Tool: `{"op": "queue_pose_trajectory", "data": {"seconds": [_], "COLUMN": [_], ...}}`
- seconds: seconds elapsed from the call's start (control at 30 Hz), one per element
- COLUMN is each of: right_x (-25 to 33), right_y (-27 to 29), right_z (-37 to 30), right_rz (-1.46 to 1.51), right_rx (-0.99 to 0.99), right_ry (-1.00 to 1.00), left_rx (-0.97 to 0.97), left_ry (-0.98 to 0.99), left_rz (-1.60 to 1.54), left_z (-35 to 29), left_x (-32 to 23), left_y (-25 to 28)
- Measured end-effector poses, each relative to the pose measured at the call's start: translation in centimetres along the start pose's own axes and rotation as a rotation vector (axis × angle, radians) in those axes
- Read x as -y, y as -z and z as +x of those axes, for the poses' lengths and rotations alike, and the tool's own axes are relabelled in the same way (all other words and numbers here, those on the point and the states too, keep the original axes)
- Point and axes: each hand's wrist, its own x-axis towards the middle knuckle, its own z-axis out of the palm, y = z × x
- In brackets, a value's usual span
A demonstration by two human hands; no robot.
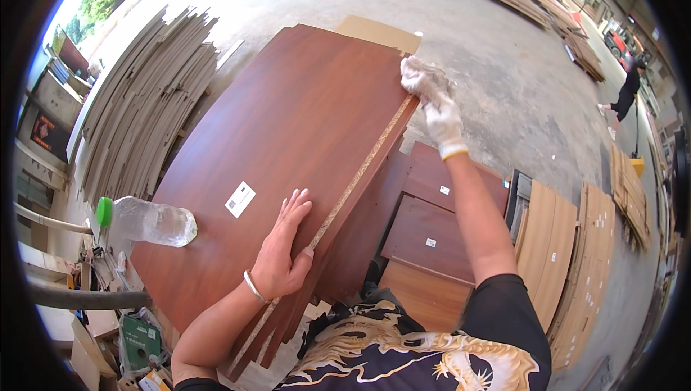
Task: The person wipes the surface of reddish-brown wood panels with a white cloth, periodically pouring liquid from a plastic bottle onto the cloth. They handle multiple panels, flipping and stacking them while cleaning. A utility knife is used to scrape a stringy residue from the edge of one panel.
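Observation:
A large reddish-brown board [288,117] lies on top of a stack of similar boards in front of me, its raw chipboard edge facing right. My left hand [284,251], bare with a bangle at the wrist, rests on the board near that edge, fingers stretched out and thumb at the rim. At the far right corner is my right hand [441,119] in a white knit glove. It is closed on a bunched, stained whitish cloth [426,78] pressed against the edge; the fingers blend into the cloth. A white label [240,199] is stuck on the board.
A clear bottle with a green cap [147,222] lies on the board's left side. Stacked strips [140,103] stand on the left floor. More brown panels [432,236] and light wood panels [551,247] lie to the right. A person in dark clothes [628,92] is at far right.

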Motion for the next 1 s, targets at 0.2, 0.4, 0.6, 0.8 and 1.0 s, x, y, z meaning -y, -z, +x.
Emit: {"op": "queue_pose_trajectory", "data": {"seconds": [0.2,0.4,0.6,0.8,1.0], "right_x": [5.3,18.8,17.5,13.3,11.3], "right_y": [-4.4,-2.6,-0.1,3.6,3.0], "right_z": [-11.7,-28.0,-36.2,-36.7,-35.3], "right_rz": [0.250,0.294,1.127,1.630,1.590], "right_rx": [-0.231,0.431,0.740,0.148,-0.080], "right_ry": [0.290,0.434,-0.362,-1.061,-0.839], "left_rx": [-0.076,-0.161,-0.223,-0.228,-0.013], "left_ry": [0.038,0.050,0.099,0.202,0.200], "left_rz": [-0.134,-0.403,-0.192,0.075,0.243], "left_z": [-0.3,-0.9,-5.0,-13.3,-16.7], "left_x": [0.4,1.4,0.8,2.0,-2.8], "left_y": [0.2,-0.1,2.0,7.0,8.0]}}
